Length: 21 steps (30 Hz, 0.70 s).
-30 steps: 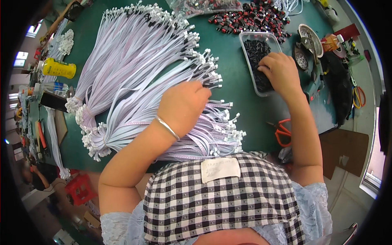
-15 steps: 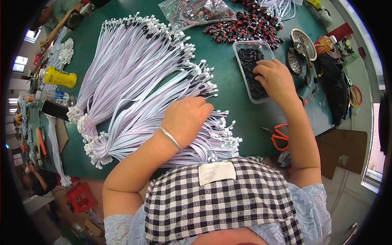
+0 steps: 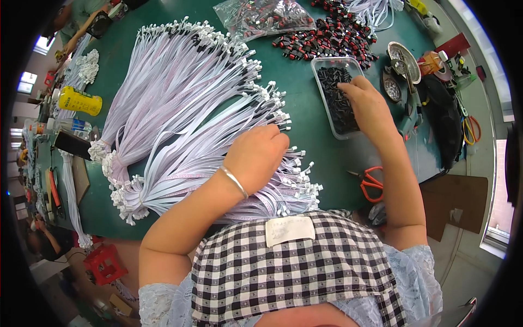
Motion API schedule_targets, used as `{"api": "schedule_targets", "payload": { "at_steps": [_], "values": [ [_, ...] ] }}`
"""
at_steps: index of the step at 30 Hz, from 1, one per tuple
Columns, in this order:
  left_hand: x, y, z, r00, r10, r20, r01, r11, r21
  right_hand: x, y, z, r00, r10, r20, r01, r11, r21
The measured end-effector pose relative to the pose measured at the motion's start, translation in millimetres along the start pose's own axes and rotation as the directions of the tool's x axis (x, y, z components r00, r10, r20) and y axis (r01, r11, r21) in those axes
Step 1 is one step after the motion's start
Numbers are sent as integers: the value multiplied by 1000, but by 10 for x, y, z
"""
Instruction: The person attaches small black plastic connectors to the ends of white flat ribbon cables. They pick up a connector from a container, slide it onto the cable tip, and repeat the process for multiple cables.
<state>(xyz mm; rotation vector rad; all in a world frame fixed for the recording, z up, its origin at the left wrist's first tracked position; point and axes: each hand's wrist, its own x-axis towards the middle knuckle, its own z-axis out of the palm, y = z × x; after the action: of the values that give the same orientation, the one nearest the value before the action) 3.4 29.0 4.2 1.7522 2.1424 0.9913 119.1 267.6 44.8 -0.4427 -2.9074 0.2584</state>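
Observation:
Bundles of white flat cables [image 3: 169, 92] fan out over the table, their plug ends toward the right; some ends carry black sleeves. My left hand [image 3: 257, 155], with a bangle at the wrist, lies on the nearer bundle. Its fingers are curled closed around a cable near the plug ends, though the fingertips are mostly hidden. Over a clear plastic tub [image 3: 317, 90] my right hand [image 3: 368, 106] has its thumb and fingers pinched together. Short black tube pieces [image 3: 335, 79] fill the tub. Whatever sits between those fingertips is too small to make out.
Behind the tub lies a heap of red-and-black connectors [image 3: 338, 35], beside a clear bag [image 3: 264, 19] of similar parts. Orange-handled pliers [image 3: 371, 182] rest near my right forearm. Metal dishes [image 3: 404, 60] stand at right, a yellow bottle [image 3: 80, 101] at left. Another person's arm shows far left.
My left hand has shifted slightly right and away from me along the plug ends. The right hand stays over the tub, its fingers drawn closer together and slightly higher.

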Motion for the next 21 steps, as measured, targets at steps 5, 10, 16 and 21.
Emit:
{"api": "schedule_targets", "payload": {
  "at_steps": [5, 10, 16, 21],
  "values": [
    [-30, 136, -265, 947, -301, 110, 318, 838, -443, -48, -15, -110, 998, 44, -44, -27, 942, 335],
    [-123, 64, -276, 884, -361, 297, 465, 613, -639, -147, -319, -272, 965, 240, 103, -245, 693, 678],
    [-212, 21, -197, 829, -407, 384, 539, 399, -742, -351, -681, -297, 894, 202, 401, -441, 561, 701],
    [-211, 25, -216, 798, -426, 426, 572, 315, -757, -457, -810, -99, 892, 54, 448, -447, 246, 860]
  ]
}}
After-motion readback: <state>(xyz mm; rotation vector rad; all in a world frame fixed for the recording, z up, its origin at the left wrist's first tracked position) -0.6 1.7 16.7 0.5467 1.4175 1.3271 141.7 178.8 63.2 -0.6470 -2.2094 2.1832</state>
